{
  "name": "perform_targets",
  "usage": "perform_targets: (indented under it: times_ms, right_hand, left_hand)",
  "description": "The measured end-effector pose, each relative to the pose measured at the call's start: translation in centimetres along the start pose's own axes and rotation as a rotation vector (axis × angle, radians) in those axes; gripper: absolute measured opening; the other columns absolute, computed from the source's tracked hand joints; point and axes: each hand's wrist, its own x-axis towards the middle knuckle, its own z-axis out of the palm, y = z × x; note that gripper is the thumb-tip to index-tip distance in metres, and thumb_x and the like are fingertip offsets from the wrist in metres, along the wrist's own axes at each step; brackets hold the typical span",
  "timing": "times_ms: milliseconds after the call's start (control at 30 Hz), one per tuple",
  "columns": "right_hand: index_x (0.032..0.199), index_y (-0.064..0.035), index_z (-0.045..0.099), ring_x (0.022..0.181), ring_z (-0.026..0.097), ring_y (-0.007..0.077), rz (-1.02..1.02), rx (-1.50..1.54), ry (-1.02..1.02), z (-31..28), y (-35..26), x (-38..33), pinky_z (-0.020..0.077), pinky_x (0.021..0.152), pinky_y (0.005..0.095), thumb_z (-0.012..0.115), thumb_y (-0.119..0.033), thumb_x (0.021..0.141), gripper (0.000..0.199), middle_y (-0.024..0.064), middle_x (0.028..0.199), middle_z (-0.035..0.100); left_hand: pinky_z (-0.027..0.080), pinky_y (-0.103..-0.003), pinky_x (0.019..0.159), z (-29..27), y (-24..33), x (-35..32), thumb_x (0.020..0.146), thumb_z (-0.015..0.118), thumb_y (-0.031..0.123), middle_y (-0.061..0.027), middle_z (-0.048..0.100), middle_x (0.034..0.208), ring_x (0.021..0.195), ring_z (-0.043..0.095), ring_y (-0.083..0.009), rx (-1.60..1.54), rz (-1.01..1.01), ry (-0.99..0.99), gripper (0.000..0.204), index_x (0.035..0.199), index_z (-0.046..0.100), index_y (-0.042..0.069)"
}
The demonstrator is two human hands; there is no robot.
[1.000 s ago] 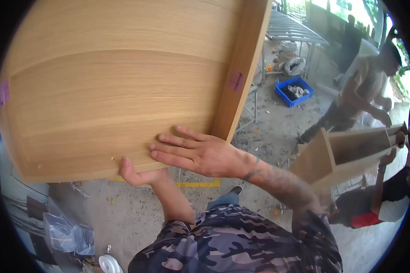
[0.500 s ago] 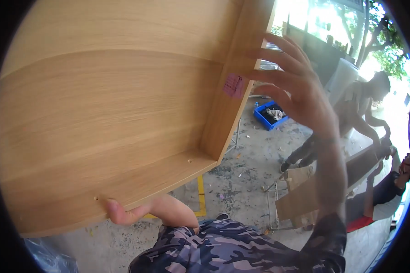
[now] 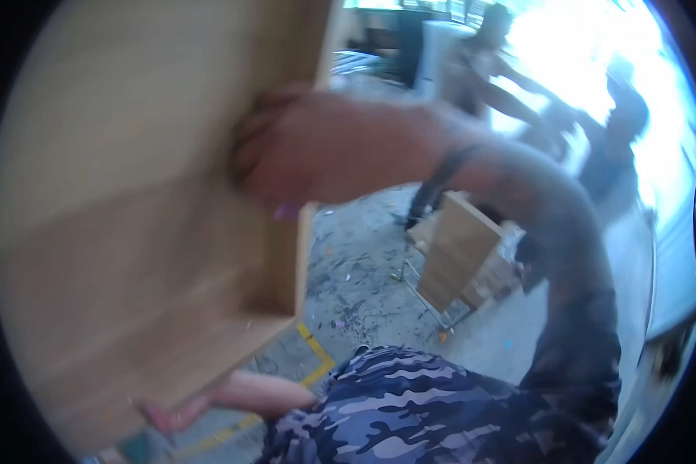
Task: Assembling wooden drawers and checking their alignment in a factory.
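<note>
A large pale wood cabinet panel with raised side boards (image 3: pixel 93 294) fills the left of the view, tilted and blurred by motion. My right hand (image 3: pixel 317 147) reaches over its right side board, fingers curled onto the inner side. Just below that hand shows a sliver of a purple-pink label (image 3: pixel 286 211); the rest is covered. Low on the panel, my left hand (image 3: pixel 174 416) holds the bottom board, its thumb over the near edge and its other fingers hidden behind.
At the right, two people (image 3: pixel 475 73) (image 3: pixel 622 131) bend forward in front of bright light. Wooden boards (image 3: pixel 460 251) rest on a metal stand. A yellow line (image 3: pixel 317 356) marks the stained concrete floor (image 3: pixel 348 286).
My right hand has moved left from just beside the side board onto it, covering most of the label. The panel has shifted left in view, and the view has turned right.
</note>
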Motion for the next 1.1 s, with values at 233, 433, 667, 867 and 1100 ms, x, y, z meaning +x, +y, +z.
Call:
perform_targets:
  times_ms: [233, 433, 667, 867, 1100]
  right_hand:
    - [0.084, -0.0148, 0.075, 0.103, 0.068, 0.0191, 0.365, -0.028, -0.140, -1.1, -9.3, -10.0, 0.0491, 0.097, 0.0417, 0.069, -0.020, 0.081, 0.009, -0.0013, 0.096, 0.072]
    - [0.082, -0.0117, 0.070, 0.093, 0.068, 0.0218, 0.382, -0.067, 0.190, -4.6, -14.3, -18.7, 0.0500, 0.093, 0.0411, 0.069, -0.022, 0.081, 0.011, 0.0023, 0.082, 0.067]
    - [0.083, -0.0082, 0.068, 0.090, 0.070, 0.0251, 0.639, 0.113, -0.150, -6.5, -15.9, -22.9, 0.0535, 0.087, 0.0400, 0.073, -0.026, 0.083, 0.018, 0.0059, 0.082, 0.067]
    - [0.092, -0.0017, 0.074, 0.101, 0.072, 0.0373, 0.742, 0.527, -0.261, -0.9, -10.7, -25.8, 0.0579, 0.078, 0.0491, 0.074, -0.029, 0.087, 0.028, 0.0172, 0.094, 0.074]
    - [0.098, -0.0043, 0.079, 0.097, 0.070, 0.0387, 0.937, 0.682, -0.673, -0.2, -1.7, -23.6, 0.0564, 0.082, 0.0496, 0.069, -0.034, 0.092, 0.032, 0.0172, 0.101, 0.075]
  left_hand:
    - [0.049, -0.053, 0.104, 6.8, 9.0, -1.1, 0.094, 0.052, 0.046, -0.0188, 0.058, 0.134, 0.125, 0.058, -0.0368, -0.501, -1.182, -0.185, 0.061, 0.140, 0.053, 0.005]
    - [0.048, -0.051, 0.105, 7.6, 12.6, -3.3, 0.093, 0.048, 0.052, -0.0195, 0.057, 0.138, 0.126, 0.057, -0.0366, -0.367, -1.398, -0.509, 0.072, 0.147, 0.048, 0.005]
    - [0.047, -0.050, 0.106, 10.4, 25.9, -2.1, 0.091, 0.043, 0.061, -0.0193, 0.052, 0.146, 0.132, 0.053, -0.0353, -0.216, -1.610, -0.819, 0.084, 0.153, 0.043, 0.005]
    - [0.048, -0.048, 0.108, 13.9, 22.6, -8.9, 0.092, 0.042, 0.061, -0.0173, 0.044, 0.154, 0.139, 0.047, -0.0334, -0.655, -2.032, -0.927, 0.084, 0.158, 0.036, 0.009]
    - [0.048, -0.050, 0.108, 18.6, 19.7, -18.5, 0.094, 0.042, 0.058, -0.0166, 0.043, 0.155, 0.138, 0.048, -0.0324, -0.643, -1.847, -1.103, 0.080, 0.158, 0.036, 0.009]
